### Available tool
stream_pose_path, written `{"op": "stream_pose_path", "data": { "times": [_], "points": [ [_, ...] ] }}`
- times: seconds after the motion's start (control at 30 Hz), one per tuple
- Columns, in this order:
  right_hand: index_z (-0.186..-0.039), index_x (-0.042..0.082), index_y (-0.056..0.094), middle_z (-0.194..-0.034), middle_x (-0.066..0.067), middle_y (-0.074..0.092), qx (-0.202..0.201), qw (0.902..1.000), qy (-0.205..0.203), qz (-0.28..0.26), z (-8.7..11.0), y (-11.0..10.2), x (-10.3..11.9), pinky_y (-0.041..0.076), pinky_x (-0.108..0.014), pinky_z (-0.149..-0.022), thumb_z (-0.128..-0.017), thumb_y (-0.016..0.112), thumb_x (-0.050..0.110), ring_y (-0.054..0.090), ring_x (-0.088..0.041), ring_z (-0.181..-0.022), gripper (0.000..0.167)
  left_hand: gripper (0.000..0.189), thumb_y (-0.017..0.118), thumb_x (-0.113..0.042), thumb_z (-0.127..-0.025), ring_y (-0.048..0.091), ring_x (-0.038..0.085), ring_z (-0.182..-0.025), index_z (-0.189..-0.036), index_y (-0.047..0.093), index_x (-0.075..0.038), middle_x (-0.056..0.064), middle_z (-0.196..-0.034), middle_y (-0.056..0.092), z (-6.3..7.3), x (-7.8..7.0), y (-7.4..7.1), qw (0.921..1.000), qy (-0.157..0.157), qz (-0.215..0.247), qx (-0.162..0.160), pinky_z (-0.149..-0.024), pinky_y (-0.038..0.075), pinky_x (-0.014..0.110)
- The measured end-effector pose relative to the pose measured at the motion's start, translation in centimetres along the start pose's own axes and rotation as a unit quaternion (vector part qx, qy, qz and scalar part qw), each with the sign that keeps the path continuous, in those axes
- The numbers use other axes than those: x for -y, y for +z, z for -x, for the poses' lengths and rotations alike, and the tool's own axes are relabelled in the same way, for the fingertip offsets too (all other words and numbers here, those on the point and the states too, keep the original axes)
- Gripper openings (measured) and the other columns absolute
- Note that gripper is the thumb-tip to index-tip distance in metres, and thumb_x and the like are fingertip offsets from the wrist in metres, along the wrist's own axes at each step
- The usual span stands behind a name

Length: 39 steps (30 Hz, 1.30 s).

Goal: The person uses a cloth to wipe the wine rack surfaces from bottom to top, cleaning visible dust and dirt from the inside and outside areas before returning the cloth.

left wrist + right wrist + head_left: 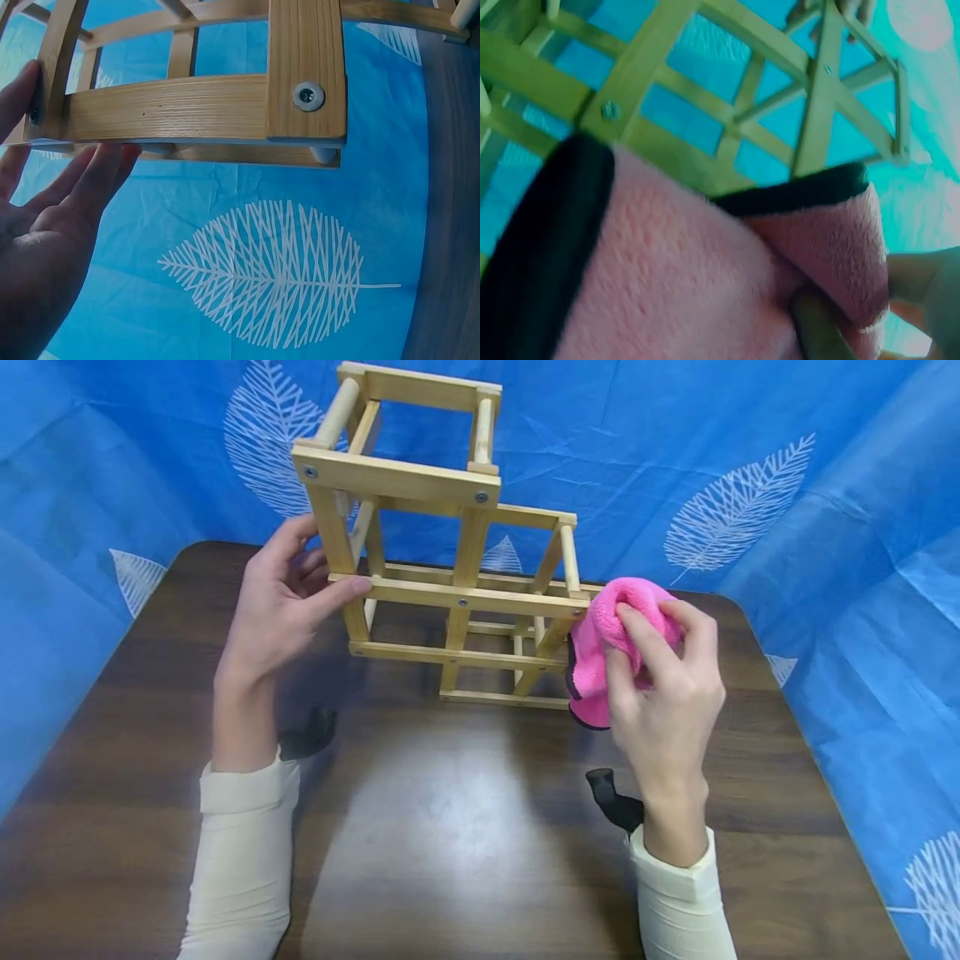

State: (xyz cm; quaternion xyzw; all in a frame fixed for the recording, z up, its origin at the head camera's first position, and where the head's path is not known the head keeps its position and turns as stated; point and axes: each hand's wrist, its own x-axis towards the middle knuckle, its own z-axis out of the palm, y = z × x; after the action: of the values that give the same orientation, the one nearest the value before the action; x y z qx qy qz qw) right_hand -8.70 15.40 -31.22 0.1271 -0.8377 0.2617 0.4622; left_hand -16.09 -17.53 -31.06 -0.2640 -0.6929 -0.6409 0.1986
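A stepped wooden rack (462, 590) of slats and round dowels, joined with metal bolts, stands at the back of the table in the head view. My left hand (279, 593) grips its left side, thumb on the front slat and fingers behind; the left wrist view shows those fingers (94, 176) under a slat. A pink cloth (592, 668) with black edging is bunched in my right hand (671, 685), against the rack's right end. In the right wrist view the cloth (682, 262) covers much of the near rack, and part of my right hand is hidden.
The dark wooden table (450, 843) spans the foreground. A blue sheet (600, 435) with white leaf prints hangs behind and at both sides. Black strap-like pieces (615, 800) stick out beside both wrists.
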Motion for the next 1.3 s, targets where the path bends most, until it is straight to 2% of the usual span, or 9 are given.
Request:
{"op": "stream_pose_path", "data": {
  "times": [0.07,0.17,0.3,0.4,0.6,0.77,0.93,1.07,1.3],
  "points": [
    [-0.116,0.002,0.073,-0.122,-0.025,0.057,0.005,0.9999,-0.012,0.009,0.2,1.1,0.6,0.053,-0.053,-0.086,-0.089,0.072,0.011,0.055,-0.037,-0.116,0.028,0.06,0.071,0.016,-0.081,0.062,0.028,-0.115,-0.136,0.056,-0.003,0.018,-0.13,0.057,0.3,0.0,-0.1,1.0,-0.008,0.002,-0.004,-0.097,0.05,0.034],
    [-0.116,0.001,0.072,-0.121,-0.026,0.055,-0.001,0.999,-0.033,0.029,0.7,2.4,1.5,0.05,-0.056,-0.088,-0.089,0.071,0.009,0.052,-0.041,-0.115,0.028,0.06,0.071,0.014,-0.082,0.062,0.028,-0.116,-0.137,0.055,-0.004,0.018,-0.131,0.056,0.4,0.0,-0.2,0.9998,-0.014,0.012,-0.001,-0.097,0.05,0.033],
    [-0.114,0.0,0.072,-0.116,-0.026,0.055,-0.029,0.9967,-0.054,0.053,1.2,3.4,2.4,0.049,-0.055,-0.084,-0.09,0.068,0.004,0.051,-0.043,-0.107,0.025,0.059,0.071,0.013,-0.082,0.062,0.028,-0.114,-0.136,0.055,-0.004,0.02,-0.13,0.056,0.2,0.1,-0.2,0.9996,-0.011,0.026,0.0,-0.095,0.051,0.031],
    [-0.113,0.001,0.073,-0.113,-0.025,0.055,-0.033,0.995,-0.072,0.06,1.6,3.9,2.9,0.049,-0.053,-0.081,-0.09,0.067,0.001,0.051,-0.044,-0.102,0.024,0.059,0.071,0.014,-0.082,0.063,0.028,-0.113,-0.136,0.056,-0.004,0.019,-0.13,0.056,0.1,0.0,-0.2,0.9996,-0.012,0.026,-0.004,-0.094,0.052,0.03],
    [-0.114,0.002,0.072,-0.109,-0.024,0.055,-0.005,0.9923,-0.101,0.072,2.5,4.6,3.5,0.047,-0.052,-0.08,-0.088,0.07,0.002,0.05,-0.044,-0.097,0.026,0.06,0.071,0.013,-0.083,0.061,0.028,-0.116,-0.138,0.054,-0.005,0.018,-0.132,0.055,0.1,0.1,-0.2,0.9993,-0.027,0.027,-0.001,-0.095,0.051,0.03],
    [-0.114,0.002,0.072,-0.109,-0.024,0.054,0.012,0.9915,-0.104,0.077,2.8,4.6,3.5,0.046,-0.052,-0.08,-0.087,0.07,0.001,0.049,-0.044,-0.097,0.027,0.06,0.07,0.015,-0.082,0.062,0.027,-0.114,-0.138,0.055,-0.005,0.018,-0.131,0.056,0.1,0.1,-0.1,0.9994,-0.021,0.028,0.001,-0.093,0.052,0.029],
    [-0.113,0.002,0.071,-0.108,-0.024,0.054,0.023,0.9879,-0.12,0.096,3.1,4.3,3.4,0.05,-0.053,-0.074,-0.083,0.073,-0.001,0.049,-0.044,-0.097,0.03,0.061,0.07,0.015,-0.083,0.062,0.028,-0.115,-0.138,0.054,-0.005,0.018,-0.132,0.055,0.0,-0.1,0.0,0.9991,-0.025,0.034,0.005,-0.094,0.052,0.029],
    [-0.111,0.003,0.071,-0.107,-0.023,0.055,0.033,0.988,-0.11,0.103,3.4,4.4,3.7,0.053,-0.053,-0.066,-0.081,0.074,-0.001,0.05,-0.044,-0.095,0.03,0.061,0.069,0.015,-0.083,0.061,0.027,-0.115,-0.138,0.054,-0.005,0.017,-0.132,0.055,0.0,-0.2,0.0,0.9993,-0.027,0.026,0.007,-0.094,0.051,0.029],
    [-0.104,0.003,0.072,-0.107,-0.021,0.055,0.105,0.9859,-0.066,0.112,4.3,4.8,3.6,0.056,-0.054,-0.054,-0.081,0.072,-0.002,0.052,-0.042,-0.094,0.024,0.061,0.071,0.012,-0.083,0.061,0.027,-0.116,-0.139,0.052,-0.004,0.02,-0.132,0.054,0.1,-0.1,-0.3,0.9987,-0.037,0.034,0.009,-0.095,0.051,0.029]
  ]
}}
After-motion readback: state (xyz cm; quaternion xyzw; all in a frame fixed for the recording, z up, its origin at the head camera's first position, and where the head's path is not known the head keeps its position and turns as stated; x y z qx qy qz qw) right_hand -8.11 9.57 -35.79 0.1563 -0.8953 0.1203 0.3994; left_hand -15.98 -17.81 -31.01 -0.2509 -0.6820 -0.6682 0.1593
